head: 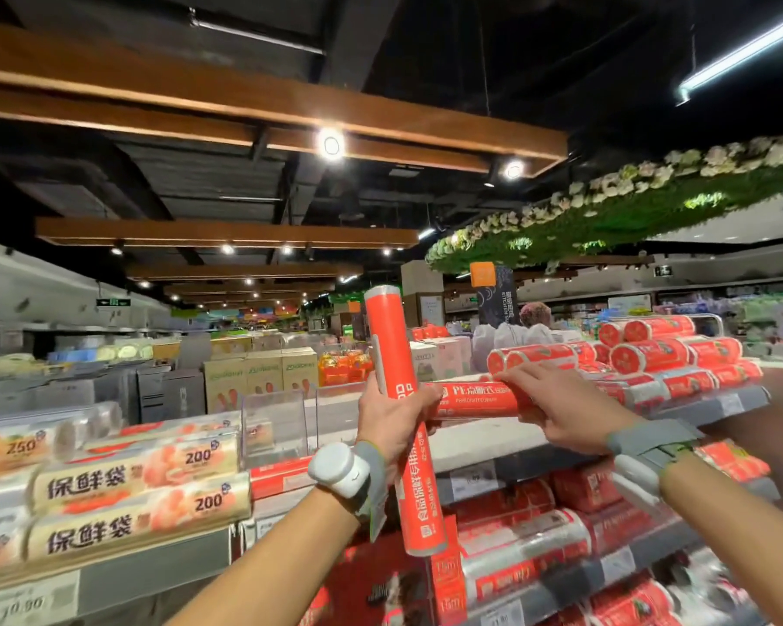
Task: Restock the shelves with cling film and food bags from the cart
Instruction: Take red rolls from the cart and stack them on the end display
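Left hand point(392, 417) gripped a long red roll point(387, 332) at mid-length, held nearly upright before the shelves. Right hand point(557, 408) wrapped a second red roll point(475, 399) near its end, fingers over and thumb under, as it lay flat on the top shelf point(471, 440) beside the stack of matching rolls point(652, 354). Both looked light, stiff, round tubes in glossy film, probably slick and apt to roll, so a full-hand grip near the middle seemed safest.
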A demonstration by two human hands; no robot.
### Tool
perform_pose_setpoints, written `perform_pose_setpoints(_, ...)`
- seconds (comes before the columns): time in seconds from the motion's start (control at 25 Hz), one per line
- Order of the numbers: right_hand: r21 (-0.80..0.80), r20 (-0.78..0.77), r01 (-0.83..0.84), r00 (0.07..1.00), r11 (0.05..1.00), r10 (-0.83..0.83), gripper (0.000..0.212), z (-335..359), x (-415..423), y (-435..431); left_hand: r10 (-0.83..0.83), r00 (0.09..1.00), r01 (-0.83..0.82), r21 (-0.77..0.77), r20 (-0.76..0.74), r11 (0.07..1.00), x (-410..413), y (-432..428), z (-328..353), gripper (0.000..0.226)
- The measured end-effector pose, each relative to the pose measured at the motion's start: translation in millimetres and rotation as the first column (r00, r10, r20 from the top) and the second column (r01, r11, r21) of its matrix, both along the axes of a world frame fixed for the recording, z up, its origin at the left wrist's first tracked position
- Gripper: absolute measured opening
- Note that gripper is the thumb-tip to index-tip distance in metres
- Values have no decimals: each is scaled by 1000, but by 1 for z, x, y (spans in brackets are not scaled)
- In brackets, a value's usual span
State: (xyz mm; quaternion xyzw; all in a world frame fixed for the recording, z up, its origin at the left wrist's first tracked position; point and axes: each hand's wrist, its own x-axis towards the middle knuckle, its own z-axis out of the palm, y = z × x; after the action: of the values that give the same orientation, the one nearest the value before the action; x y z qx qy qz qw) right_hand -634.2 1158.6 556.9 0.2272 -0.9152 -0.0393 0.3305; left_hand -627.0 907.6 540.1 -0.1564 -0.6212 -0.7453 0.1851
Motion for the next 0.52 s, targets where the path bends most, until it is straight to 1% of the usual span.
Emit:
perform_pose_setpoints(0.08, 13, 1, -7, 1000, 1000, 7, 67, 2, -21, -1, 48, 998, -50, -108, -27, 993, -12, -2, 7, 55)
perform_pose_setpoints(0.16, -6, 23, -15, 1000, 1000, 15, 74, 4, -44, 2, 108, 993, -118, -233, -57, 965, -25, 0, 21, 57)
perform_pose_setpoints(0.2, -23, 38, -17, 999, 1000, 18, 75, 4, -57, 6, 145, 987, -156, -257, -63, 954, -33, 2, 29, 57)
perform_pose_setpoints(0.32, -67, 86, -58, 994, 996, 63, 66, 11, -94, 11, 253, 966, -260, -270, -63, 927, -51, 9, 55, 53)
perform_pose_setpoints(0.4, -21, 105, -78, 991, 997, 80, 57, 13, -121, 9, 281, 958, -286, -280, -57, 916, -60, 15, 67, 50)
perform_pose_setpoints(0.52, 69, 168, -115, 981, 991, 102, 52, 7, -166, -4, 199, 980, -193, -259, -3, 946, -70, 23, 76, 43)
